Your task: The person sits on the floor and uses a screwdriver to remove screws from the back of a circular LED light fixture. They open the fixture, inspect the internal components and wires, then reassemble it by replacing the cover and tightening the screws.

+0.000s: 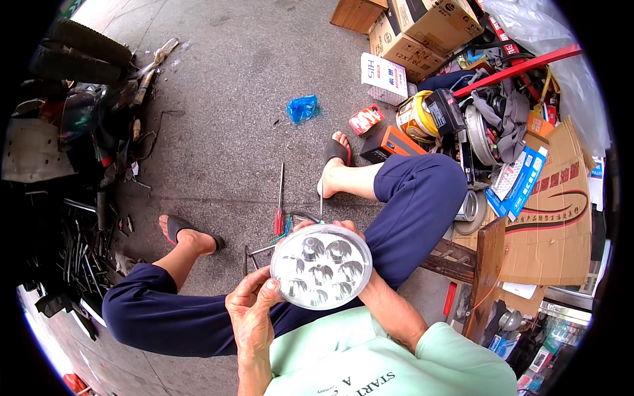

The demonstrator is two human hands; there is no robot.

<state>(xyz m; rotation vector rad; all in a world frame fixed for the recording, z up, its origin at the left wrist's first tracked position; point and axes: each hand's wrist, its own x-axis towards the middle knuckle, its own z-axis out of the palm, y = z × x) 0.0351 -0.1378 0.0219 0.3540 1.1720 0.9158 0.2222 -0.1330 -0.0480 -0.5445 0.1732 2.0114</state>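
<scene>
Floor: the grey ground point(224, 119) spreads in front of me, between my two feet.
Lamp: the round lamp point(321, 266) is above my lap, lens side up toward my eyes; being a disc, it has no long axis that I can name.
Left hand: my left hand point(253, 303) grasps the lamp at its near left rim, thumb on top.
Right hand: my right hand point(351, 228) is mostly behind the lamp, the forearm passing under its right side; fingers show at the far rim. If they grip it or only support, I cannot tell.
Which is nearer: both hands are at the lamp, on opposite sides.
Screwdriver: the red-handled screwdriver point(279, 221) lies on the floor beyond the lamp's left side, its long axis running away from me, handle toward me.
Rod: a thin metal rod point(321, 206) shows just beyond the far rim; its other end is hidden.
</scene>
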